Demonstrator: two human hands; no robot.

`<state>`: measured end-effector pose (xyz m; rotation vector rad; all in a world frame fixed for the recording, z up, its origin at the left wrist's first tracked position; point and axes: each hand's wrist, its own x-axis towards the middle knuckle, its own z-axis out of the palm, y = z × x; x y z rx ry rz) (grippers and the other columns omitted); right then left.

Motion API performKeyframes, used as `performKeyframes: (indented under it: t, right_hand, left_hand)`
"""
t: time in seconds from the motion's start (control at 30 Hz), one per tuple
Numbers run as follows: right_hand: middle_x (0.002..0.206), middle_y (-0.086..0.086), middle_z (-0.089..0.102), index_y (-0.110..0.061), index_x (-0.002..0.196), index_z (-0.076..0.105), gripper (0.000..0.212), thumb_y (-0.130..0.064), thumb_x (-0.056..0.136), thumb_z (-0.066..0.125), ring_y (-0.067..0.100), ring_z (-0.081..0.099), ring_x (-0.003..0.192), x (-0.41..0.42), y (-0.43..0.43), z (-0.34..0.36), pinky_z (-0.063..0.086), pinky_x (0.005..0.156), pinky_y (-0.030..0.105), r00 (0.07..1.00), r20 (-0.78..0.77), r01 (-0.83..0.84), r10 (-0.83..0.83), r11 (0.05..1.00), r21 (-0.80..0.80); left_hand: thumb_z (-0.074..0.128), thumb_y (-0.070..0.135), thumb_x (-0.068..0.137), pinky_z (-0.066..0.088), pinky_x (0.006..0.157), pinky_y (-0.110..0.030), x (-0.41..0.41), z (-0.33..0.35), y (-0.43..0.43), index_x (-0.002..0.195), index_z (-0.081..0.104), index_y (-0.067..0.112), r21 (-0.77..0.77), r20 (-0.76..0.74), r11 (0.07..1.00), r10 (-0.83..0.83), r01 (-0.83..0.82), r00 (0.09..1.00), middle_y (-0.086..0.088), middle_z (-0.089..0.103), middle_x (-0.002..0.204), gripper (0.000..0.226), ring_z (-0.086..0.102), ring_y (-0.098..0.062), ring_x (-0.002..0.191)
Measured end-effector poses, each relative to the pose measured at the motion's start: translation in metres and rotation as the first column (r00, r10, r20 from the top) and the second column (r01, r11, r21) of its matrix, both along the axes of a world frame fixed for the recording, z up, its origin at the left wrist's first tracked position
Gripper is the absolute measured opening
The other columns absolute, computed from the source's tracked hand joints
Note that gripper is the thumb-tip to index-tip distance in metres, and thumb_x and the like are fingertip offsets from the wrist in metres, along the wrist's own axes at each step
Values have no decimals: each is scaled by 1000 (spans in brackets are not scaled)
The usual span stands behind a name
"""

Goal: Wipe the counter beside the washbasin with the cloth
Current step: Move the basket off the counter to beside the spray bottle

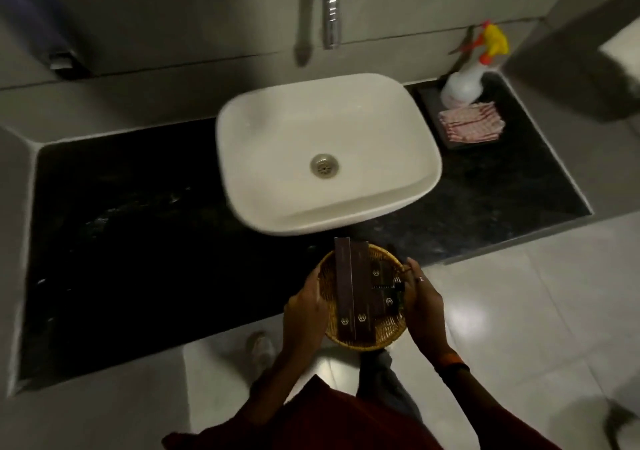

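Observation:
A white washbasin (325, 151) stands on a dark stone counter (131, 241). A folded pink-and-white cloth (471, 122) lies on a dark tray on the counter to the right of the basin, far from both hands. My left hand (303, 314) and my right hand (420, 299) grip the two sides of a round wicker basket (360, 340), which holds several dark boxes and packets. The basket is held in the air just in front of the counter's front edge, below the basin.
A spray bottle (467, 79) with a yellow and red trigger stands behind the cloth near the back right corner. A chrome tap (330, 13) comes down from the wall above the basin. Pale floor tiles (519, 311) lie to the right. My shoe (261, 347) shows below the counter.

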<state>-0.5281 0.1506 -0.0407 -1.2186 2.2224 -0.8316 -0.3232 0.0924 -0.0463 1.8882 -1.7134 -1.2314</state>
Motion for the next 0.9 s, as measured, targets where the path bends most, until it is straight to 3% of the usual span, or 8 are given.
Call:
performKeyframes:
  t: [0.1,0.2,0.3,0.43,0.57,0.67,0.8,0.9]
  right_hand:
    - [140,18,62,-3,146,48,43,-8,104,52,35,61,128,-79,-3,2,49,109,45,999,6,47,-47,999,16]
    - [138,20,63,-2,147,46,46,-14,104,53,38,64,124,-153,-15,8,53,105,57,1000,-16,17,-17,1000,5]
    - [138,19,63,-4,148,45,53,-32,103,41,36,64,123,-216,-34,14,54,103,55,1000,-21,10,-11,1000,-5]
    - [140,17,61,-8,150,42,42,-15,108,39,32,61,127,-285,-72,6,50,109,48,999,18,-28,28,999,26]
    - [141,19,59,-3,151,41,47,-8,104,48,33,60,127,-321,-115,-6,46,111,42,980,-107,-160,168,984,79]
    - [139,17,60,-5,151,40,50,-7,103,50,32,60,127,-335,-140,-11,44,111,42,979,-43,-199,201,978,63]
    - [143,16,58,-9,154,36,52,-10,104,48,31,59,129,-343,-156,-18,44,114,45,975,48,-221,218,971,91]
    - [146,10,57,-16,153,38,50,-24,104,50,26,57,132,-348,-158,-18,46,114,46,975,158,-170,158,983,66]
  left_hand:
    - [45,16,99,60,87,-39,-79,3,-7,145,45,34,-29,-23,998,-55,54,998,-6,74,110,50,72,-27,98]
    - [48,12,97,61,86,-37,-153,11,-17,148,41,35,-35,-76,997,-71,68,995,-5,74,110,56,74,-23,96]
    - [50,9,93,59,94,-43,-214,15,-33,150,39,33,-44,-91,997,-69,65,993,-8,72,119,64,72,-26,104]
    - [50,6,93,57,98,-44,-275,13,-61,152,37,30,-59,-90,998,-40,35,995,-12,70,125,65,71,-28,109]
    - [51,6,94,58,95,-46,-307,3,-93,154,35,26,-34,-61,999,2,-4,998,-17,69,125,65,70,-34,107]
    - [49,3,94,55,83,-31,-320,-3,-108,156,30,25,-26,-30,999,28,-29,999,-17,68,127,68,70,-31,103]
    - [49,4,98,52,104,-44,-330,0,-115,157,28,19,-49,7,997,56,-56,998,-18,61,139,64,63,-36,120]
    - [53,13,99,50,106,-48,-344,13,-100,157,28,17,-96,76,992,90,-82,993,-19,57,141,63,59,-37,126]
